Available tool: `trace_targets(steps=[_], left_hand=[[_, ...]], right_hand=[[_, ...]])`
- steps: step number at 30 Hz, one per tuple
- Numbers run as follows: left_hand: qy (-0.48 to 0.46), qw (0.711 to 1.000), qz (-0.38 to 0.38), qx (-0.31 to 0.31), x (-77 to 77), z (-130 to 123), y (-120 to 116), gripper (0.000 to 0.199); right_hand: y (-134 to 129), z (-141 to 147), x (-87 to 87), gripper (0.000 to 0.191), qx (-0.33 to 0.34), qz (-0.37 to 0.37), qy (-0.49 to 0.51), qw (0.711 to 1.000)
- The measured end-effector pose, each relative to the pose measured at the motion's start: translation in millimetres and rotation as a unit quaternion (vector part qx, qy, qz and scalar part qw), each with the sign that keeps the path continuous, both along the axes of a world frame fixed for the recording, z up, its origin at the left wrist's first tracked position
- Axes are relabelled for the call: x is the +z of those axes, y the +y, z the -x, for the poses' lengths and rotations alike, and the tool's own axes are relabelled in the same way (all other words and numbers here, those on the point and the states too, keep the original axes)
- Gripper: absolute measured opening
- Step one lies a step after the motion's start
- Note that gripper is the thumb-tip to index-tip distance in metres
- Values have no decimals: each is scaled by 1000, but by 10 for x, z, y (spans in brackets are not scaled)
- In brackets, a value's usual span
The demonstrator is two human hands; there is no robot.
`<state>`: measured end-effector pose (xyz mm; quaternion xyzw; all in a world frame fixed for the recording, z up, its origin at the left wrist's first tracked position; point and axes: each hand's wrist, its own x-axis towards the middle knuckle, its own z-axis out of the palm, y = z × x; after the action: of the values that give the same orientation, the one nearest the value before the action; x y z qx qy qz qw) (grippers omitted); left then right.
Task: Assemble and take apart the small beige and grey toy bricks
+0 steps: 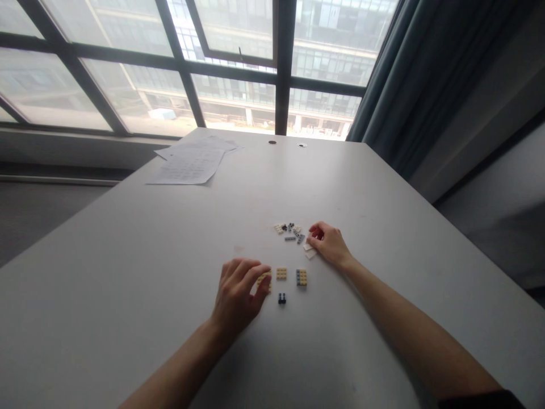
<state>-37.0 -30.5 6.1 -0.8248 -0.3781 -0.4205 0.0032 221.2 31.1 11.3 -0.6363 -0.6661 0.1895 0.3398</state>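
Note:
My left hand (pixel 239 287) is curled around a tan building brick (pixel 264 279), its thumb and fingers at the brick's edges and partly covering it. Beside it on the table lie a small tan studded plate (pixel 281 274), a tan and grey brick block (pixel 301 277) and a dark brick (pixel 282 298). Farther out, my right hand (pixel 327 241) has its fingers bent together at the edge of a loose brick pile (pixel 291 228). Under its fingertips are flat white tiles (pixel 310 250); whatever it pinches is hidden.
The bricks lie on a white table (pixel 179 238). Printed paper sheets (pixel 187 165) rest at its far left. Two round holes are near the far edge, below the window (pixel 238 102). A dark curtain (pixel 392 85) hangs at the right.

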Motion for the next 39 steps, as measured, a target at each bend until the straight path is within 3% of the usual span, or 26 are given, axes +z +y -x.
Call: trace_targets(steps=[2, 4, 7, 10, 16, 29, 39], left_hand=[[0, 1000, -4, -1, 2, 2, 3, 9], [-3, 1000, -8, 0, 3, -3, -5, 9], [-13, 1000, -15, -4, 12, -34, -47, 12], [-19, 999, -22, -25, 42, -92, -116, 19], [-29, 997, -46, -55, 108, -159, -203, 21], [-33, 997, -18, -69, 77, -137, -212, 7], [-54, 994, -28, -89, 115, -162, -215, 20]], right_hand=[[-51, 25, 19, 14, -14, -7, 48, 999], [-159, 75, 44, 19, -25, -10, 161, 987], [-422, 205, 79, 26, -6, 19, 356, 934], [-717, 371, 108, 27, 21, 61, 430, 900], [-1008, 593, 161, 17, 57, 111, 468, 875], [-1055, 632, 129, 25, 63, 130, 443, 885], [-1054, 676, 177, 18, 73, 114, 483, 865]])
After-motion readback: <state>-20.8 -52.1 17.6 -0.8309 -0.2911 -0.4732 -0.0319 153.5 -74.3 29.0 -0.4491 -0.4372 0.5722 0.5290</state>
